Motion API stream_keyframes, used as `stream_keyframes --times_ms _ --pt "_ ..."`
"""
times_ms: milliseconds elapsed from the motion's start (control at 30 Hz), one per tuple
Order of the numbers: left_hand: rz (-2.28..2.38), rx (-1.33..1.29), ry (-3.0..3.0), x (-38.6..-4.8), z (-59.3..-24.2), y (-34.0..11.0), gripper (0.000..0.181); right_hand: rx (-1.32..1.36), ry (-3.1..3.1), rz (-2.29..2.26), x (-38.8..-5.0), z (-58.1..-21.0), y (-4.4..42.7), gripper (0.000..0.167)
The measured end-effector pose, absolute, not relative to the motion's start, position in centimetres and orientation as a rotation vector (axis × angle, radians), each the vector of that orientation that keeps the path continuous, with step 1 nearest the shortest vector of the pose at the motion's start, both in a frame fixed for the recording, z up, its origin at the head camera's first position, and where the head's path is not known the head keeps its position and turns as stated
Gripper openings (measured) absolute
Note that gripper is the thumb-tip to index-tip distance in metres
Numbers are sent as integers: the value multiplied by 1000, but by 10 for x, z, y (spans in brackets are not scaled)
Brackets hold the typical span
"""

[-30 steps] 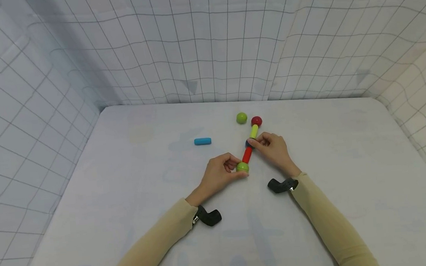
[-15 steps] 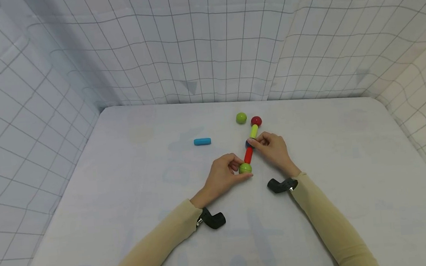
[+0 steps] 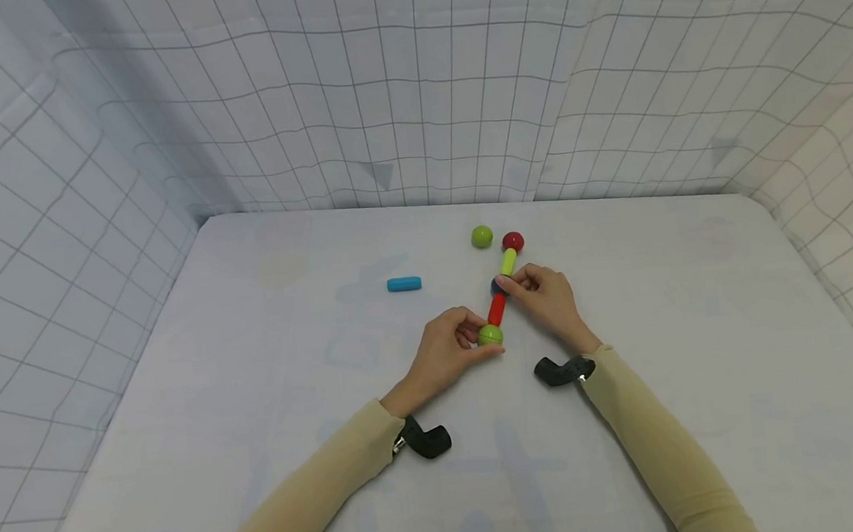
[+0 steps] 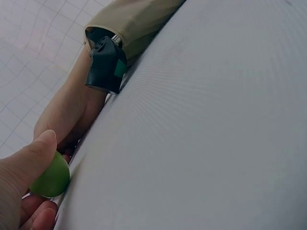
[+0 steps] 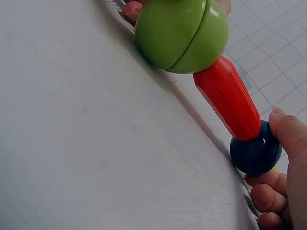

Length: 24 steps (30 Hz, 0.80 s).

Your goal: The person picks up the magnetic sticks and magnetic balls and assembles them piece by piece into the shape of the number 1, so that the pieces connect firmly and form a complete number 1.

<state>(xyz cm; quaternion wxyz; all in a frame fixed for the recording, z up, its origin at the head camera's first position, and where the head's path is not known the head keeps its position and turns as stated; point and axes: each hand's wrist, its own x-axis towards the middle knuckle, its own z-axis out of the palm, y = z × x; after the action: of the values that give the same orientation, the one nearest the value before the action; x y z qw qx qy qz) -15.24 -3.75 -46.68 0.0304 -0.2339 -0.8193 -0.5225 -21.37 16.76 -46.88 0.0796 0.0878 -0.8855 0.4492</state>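
Note:
In the head view my left hand (image 3: pixel 444 352) pinches a green ball (image 3: pixel 490 335) between thumb and fingers. A red stick (image 3: pixel 497 309) runs from that ball to a dark blue ball (image 3: pixel 499 286), which my right hand (image 3: pixel 551 300) pinches. Beyond it a yellow-green stick (image 3: pixel 508 261) leads to a red ball (image 3: pixel 513 242). In the right wrist view the red stick (image 5: pixel 229 100) touches both the green ball (image 5: pixel 182 36) and the blue ball (image 5: pixel 255 149). The left wrist view shows my thumb against the green ball (image 4: pixel 52 178).
A loose green ball (image 3: pixel 482 236) lies just left of the red ball. Farther left is a blue stick (image 3: pixel 404 284), lying flat on the white-covered table (image 3: pixel 280 311). Behind the table hangs a white curtain (image 3: pixel 398 93) with grid lines.
My left hand and the green ball it pinches have shifted slightly right since the earliest frame, the near end of the red stick moving along. My right hand stays in place on the blue ball.

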Motion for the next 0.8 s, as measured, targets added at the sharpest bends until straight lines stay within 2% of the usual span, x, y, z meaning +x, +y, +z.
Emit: stream_keyframes --times_ms 800 --pt "-1637 -717 -2522 -152 -467 -38 33 240 -2670 1336 -213 -468 167 30"
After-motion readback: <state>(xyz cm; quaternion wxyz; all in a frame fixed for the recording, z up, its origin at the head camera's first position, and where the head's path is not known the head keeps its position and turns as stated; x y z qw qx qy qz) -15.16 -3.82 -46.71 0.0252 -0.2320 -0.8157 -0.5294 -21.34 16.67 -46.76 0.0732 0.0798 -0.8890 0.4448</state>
